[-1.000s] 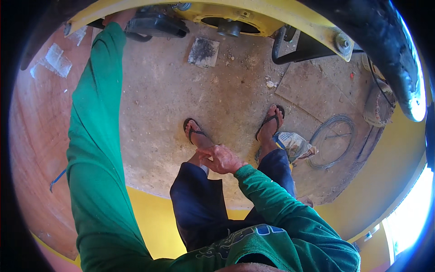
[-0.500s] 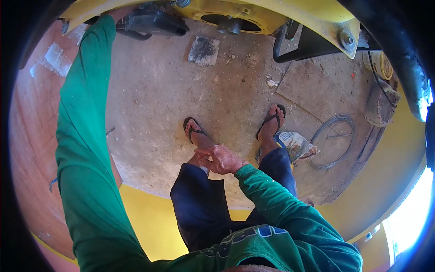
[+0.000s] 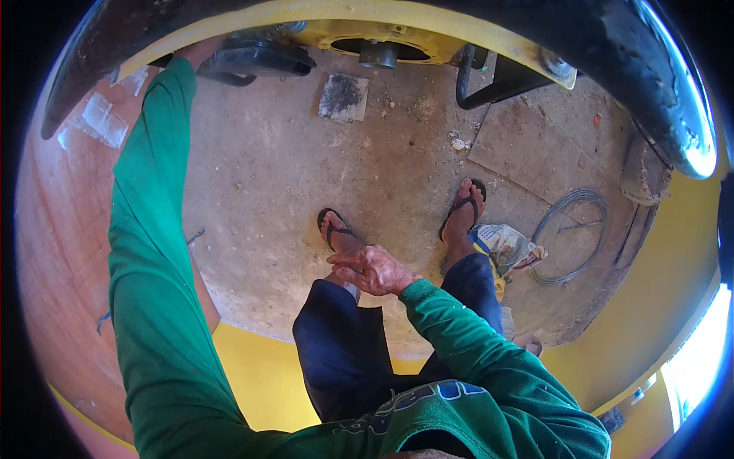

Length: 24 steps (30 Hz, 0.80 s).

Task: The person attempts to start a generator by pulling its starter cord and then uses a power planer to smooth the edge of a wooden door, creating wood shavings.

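Beyond the smudged tile (image 3: 343,97), the yellow machine (image 3: 325,35) is looking heavy and stiff, likely best gripped by its frame (image 3: 336,10). The left hand (image 3: 199,53) is reaching left of the tile (fingers hidden, can't tell their grip); the right hand (image 3: 375,270) is hanging nearer, half-open, seemingly empty. A black bar (image 3: 501,91) is crowding the tile's right.

A person (image 3: 447,430) in a green long-sleeved top (image 3: 527,409), dark blue shorts (image 3: 340,348) and black thong sandals (image 3: 342,231).
Pale outlined print (image 3: 449,390) marks the top's front between five and six o'clock; creases run along the left sleeve (image 3: 157,291) at eight o'clock.
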Available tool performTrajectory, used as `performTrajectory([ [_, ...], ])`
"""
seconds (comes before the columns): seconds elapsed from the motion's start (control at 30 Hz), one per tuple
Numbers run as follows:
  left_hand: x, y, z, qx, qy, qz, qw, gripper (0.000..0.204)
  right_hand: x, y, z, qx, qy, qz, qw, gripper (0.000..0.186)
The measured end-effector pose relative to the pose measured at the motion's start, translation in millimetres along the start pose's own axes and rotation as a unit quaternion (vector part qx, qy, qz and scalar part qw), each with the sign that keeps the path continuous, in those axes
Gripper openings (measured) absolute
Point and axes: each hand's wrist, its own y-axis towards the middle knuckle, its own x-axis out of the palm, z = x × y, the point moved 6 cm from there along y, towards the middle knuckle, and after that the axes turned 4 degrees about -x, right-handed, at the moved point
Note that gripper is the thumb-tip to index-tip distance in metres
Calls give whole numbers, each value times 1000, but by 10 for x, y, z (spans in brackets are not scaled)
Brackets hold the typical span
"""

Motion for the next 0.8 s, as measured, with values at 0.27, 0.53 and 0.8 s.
performTrajectory([
  [0.27, -10, -44, 43, 17, -72, 13, 997, 29, 93, 59, -51, -64, 22, 15, 998, 26],
  [0.53, 110, 50, -83, 20, -69, 18, 997, 27, 143, 78, -94, -12, 26, -33, 999, 22],
  [0.8, -7, -113, -43, -84, -70, 9, 994, 24, 23, 216, -221, -80, -140, 61, 985, 22],
])
